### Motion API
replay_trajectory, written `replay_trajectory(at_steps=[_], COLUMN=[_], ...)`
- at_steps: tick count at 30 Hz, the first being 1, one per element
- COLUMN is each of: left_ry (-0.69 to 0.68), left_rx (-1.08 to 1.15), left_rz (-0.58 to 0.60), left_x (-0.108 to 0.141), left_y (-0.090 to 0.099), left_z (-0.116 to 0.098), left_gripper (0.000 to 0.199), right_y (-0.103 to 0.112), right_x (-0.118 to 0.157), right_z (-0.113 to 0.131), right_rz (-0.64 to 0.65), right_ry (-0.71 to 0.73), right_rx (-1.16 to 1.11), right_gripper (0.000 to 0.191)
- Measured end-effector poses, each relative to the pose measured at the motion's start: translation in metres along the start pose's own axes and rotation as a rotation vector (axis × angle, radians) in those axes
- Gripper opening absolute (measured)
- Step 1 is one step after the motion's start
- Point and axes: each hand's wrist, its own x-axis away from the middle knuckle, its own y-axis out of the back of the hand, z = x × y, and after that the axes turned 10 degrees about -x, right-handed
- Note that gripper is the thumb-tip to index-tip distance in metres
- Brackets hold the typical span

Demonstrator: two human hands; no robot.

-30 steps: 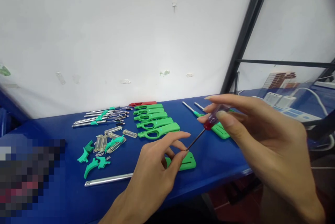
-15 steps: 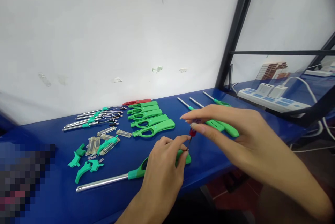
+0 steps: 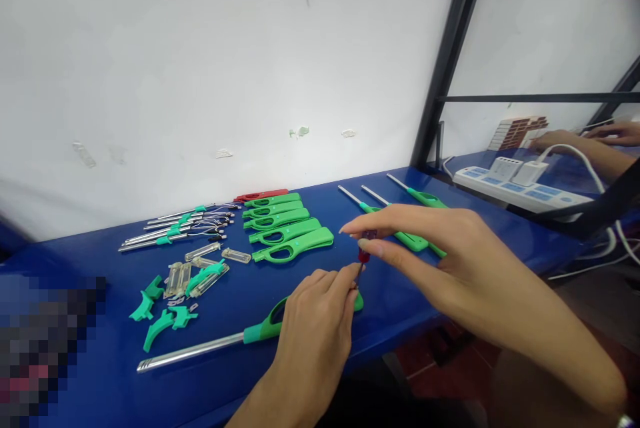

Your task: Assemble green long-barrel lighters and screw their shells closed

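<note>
A long-nosed green gas lighter [image 3: 267,325] lies on the table, its metal tube pointing left. My left hand [image 3: 317,328] is closed over its handle and hides most of it. Between the thumb and fingers of my right hand [image 3: 430,255] is a small screwdriver [image 3: 363,256] with a dark red handle. It stands nearly upright, its shaft reaching down by my left fingertips to the handle's right end; the tip itself is hidden.
Green handle shells [image 3: 295,245] and a red one [image 3: 263,196] lie behind my hands. Metal tubes with wires [image 3: 150,236], clear tanks [image 3: 203,251] and green triggers [image 3: 160,328] are at left. More lighters [image 3: 413,241], a power strip [image 3: 525,195] and another person's arms [image 3: 590,148] are at right.
My right hand and the screwdriver have shifted slightly left and down. The lighter's tube tip has moved a little left. Another person's arms have come into view at far right.
</note>
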Motion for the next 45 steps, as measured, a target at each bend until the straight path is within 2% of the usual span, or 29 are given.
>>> replay_trajectory(at_steps=[7,10,13,16,19,22,25,28,33,37,39,43,45], left_ry=[0.001,0.004,0.0,0.003,0.024,0.054,0.077,0.073,0.07,0.065,0.061,0.055,0.051], left_rx=[-0.017,-0.034,-0.08,-0.127,-0.138,-0.136,-0.14,-0.136,-0.129,-0.133,-0.139,-0.15,-0.149], left_rz=[0.046,0.071,0.14,0.196,0.199,0.181,0.184,0.201,0.211,0.212,0.211,0.217,0.222], left_x=[-0.002,0.002,0.008,0.014,0.017,0.018,0.017,0.016,0.017,0.017,0.017,0.017,0.016], left_y=[0.003,0.006,0.009,0.011,0.011,0.012,0.012,0.013,0.013,0.012,0.011,0.012,0.012], left_z=[-0.001,0.0,0.002,0.006,0.011,0.014,0.014,0.013,0.013,0.014,0.014,0.012,0.012], left_gripper=[0.032,0.032,0.028,0.028,0.029,0.028,0.027,0.026,0.027,0.027,0.027,0.028,0.029], right_y=[0.0,0.0,-0.002,-0.006,-0.009,-0.01,-0.014,-0.019,-0.017,-0.014,-0.014,-0.011,-0.011], right_x=[-0.002,-0.004,-0.006,-0.009,-0.01,-0.011,-0.014,-0.017,-0.016,-0.015,-0.015,-0.012,-0.012], right_z=[-0.005,-0.008,-0.01,-0.01,-0.01,-0.011,-0.015,-0.018,-0.019,-0.019,-0.018,-0.016,-0.016], right_rz=[0.044,0.037,0.037,0.019,0.0,0.058,0.046,-0.019,0.076,0.02,-0.01,0.095,0.097], right_ry=[-0.023,-0.037,-0.039,-0.029,0.021,0.056,0.077,0.125,0.135,0.133,0.136,0.137,0.131], right_rx=[0.01,0.011,0.013,0.046,0.075,-0.057,-0.116,-0.017,-0.068,-0.029,0.024,-0.04,-0.063], right_gripper=[0.025,0.019,0.013,0.016,0.022,0.029,0.019,0.008,0.031,0.013,0.011,0.028,0.025])
